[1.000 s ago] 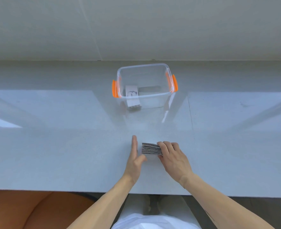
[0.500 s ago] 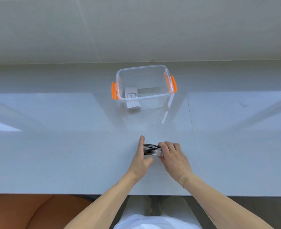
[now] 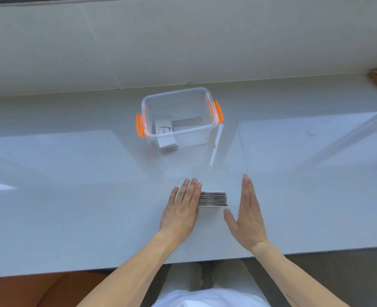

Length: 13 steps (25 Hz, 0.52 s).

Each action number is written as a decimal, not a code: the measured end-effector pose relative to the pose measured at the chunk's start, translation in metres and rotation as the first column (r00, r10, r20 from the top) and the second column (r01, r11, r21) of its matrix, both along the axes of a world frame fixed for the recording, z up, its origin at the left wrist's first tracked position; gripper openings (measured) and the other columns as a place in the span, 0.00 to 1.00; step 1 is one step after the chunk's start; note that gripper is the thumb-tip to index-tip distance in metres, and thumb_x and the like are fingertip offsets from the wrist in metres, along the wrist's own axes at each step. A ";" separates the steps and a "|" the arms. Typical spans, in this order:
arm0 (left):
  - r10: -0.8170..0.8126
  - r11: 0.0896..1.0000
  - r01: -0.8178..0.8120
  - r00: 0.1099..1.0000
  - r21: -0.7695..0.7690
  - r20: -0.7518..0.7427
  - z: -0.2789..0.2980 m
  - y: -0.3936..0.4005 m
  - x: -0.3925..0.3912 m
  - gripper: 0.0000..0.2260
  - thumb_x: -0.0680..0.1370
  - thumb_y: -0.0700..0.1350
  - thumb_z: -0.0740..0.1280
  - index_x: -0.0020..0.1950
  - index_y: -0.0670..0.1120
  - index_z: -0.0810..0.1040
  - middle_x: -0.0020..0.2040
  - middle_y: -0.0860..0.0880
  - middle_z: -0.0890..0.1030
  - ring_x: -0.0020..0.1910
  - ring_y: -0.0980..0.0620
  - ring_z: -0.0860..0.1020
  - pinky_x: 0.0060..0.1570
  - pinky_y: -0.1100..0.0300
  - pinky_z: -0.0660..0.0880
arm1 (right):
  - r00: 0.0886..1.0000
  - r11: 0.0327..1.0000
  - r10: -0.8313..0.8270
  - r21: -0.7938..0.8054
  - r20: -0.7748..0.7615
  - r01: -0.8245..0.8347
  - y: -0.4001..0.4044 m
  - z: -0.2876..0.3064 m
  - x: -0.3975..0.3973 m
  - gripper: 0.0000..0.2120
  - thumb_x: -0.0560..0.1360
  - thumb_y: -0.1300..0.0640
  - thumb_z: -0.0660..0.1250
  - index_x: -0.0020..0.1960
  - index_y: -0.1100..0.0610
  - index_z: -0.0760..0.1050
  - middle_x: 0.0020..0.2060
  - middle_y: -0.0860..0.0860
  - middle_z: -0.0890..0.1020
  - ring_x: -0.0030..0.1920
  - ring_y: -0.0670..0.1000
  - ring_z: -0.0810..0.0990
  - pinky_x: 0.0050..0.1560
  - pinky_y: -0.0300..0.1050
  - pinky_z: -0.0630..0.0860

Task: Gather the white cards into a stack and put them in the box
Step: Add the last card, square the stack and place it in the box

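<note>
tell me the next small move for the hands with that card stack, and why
Probably bring the right hand in against the stack of cards. The left hand lies flat at the stack's left edge, the right stands open and apart from it, and the box lies farther back.

A pale glossy countertop (image 3: 72, 196) carries everything. The card stack (image 3: 213, 199) lies against the left hand (image 3: 180, 214); beyond it stands a clear box (image 3: 178, 120).

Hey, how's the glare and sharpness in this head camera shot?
Head view: broad bright reflections streak the glossy counter on both sides; the clear box and card stack read sharply; the wide lens bows the counter's edges.
</note>
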<state>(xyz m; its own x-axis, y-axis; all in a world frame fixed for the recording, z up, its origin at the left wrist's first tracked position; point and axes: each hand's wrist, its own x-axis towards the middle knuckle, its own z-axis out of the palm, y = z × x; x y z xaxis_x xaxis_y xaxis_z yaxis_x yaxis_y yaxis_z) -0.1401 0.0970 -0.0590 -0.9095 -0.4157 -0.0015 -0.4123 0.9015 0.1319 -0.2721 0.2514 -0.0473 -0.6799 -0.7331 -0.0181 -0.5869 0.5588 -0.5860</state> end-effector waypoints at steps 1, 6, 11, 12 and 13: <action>0.007 1.000 -0.007 1.000 0.004 0.004 0.001 -0.001 -0.001 0.28 0.78 0.45 0.64 0.76 0.42 0.62 0.77 0.45 0.64 0.76 0.45 0.62 0.71 0.45 0.65 | 0.979 0.992 -0.109 -0.040 0.171 0.117 0.012 -0.001 0.000 0.45 0.74 0.60 0.64 0.77 0.47 0.35 0.78 0.44 0.43 0.77 0.45 0.43 0.76 0.46 0.49; 0.003 0.999 -0.004 1.000 0.036 0.024 0.002 0.002 0.002 0.29 0.77 0.43 0.66 0.76 0.40 0.62 0.77 0.44 0.64 0.76 0.42 0.62 0.70 0.47 0.67 | 0.768 0.949 -0.202 -0.073 0.607 0.308 0.010 -0.003 0.022 0.45 0.72 0.72 0.59 0.76 0.44 0.39 0.76 0.37 0.44 0.76 0.38 0.45 0.75 0.41 0.47; 0.004 0.998 -0.008 0.997 0.058 0.071 0.004 0.001 0.002 0.31 0.76 0.41 0.67 0.77 0.40 0.58 0.78 0.43 0.61 0.77 0.42 0.59 0.71 0.48 0.66 | 0.602 0.911 -0.124 -0.151 0.789 0.385 -0.016 -0.005 0.044 0.42 0.71 0.73 0.57 0.77 0.48 0.46 0.76 0.39 0.52 0.76 0.41 0.51 0.74 0.40 0.51; -0.001 0.998 -0.003 0.997 0.057 0.078 0.004 0.001 0.003 0.31 0.76 0.41 0.67 0.77 0.40 0.58 0.78 0.43 0.60 0.77 0.43 0.59 0.71 0.48 0.66 | 0.591 0.898 -0.151 -0.140 0.792 0.417 -0.017 -0.007 0.044 0.41 0.72 0.73 0.57 0.77 0.48 0.47 0.76 0.40 0.53 0.76 0.42 0.52 0.74 0.41 0.51; -0.001 0.998 -0.004 0.997 0.057 0.081 0.004 0.000 0.003 0.31 0.76 0.41 0.67 0.77 0.40 0.58 0.78 0.43 0.61 0.77 0.43 0.59 0.71 0.48 0.66 | 0.579 0.885 -0.174 -0.132 0.796 0.447 -0.017 -0.009 0.043 0.40 0.73 0.73 0.57 0.77 0.48 0.47 0.76 0.40 0.53 0.76 0.42 0.52 0.76 0.44 0.51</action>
<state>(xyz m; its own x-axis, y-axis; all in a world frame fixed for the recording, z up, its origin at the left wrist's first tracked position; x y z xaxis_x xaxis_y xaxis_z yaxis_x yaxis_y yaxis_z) -0.1366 0.0970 -0.0547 -0.9048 -0.4143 -0.0989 -0.4251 0.8928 0.1493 -0.2293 0.2340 -0.0559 -0.7090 -0.5382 -0.4557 0.3093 0.3434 -0.8868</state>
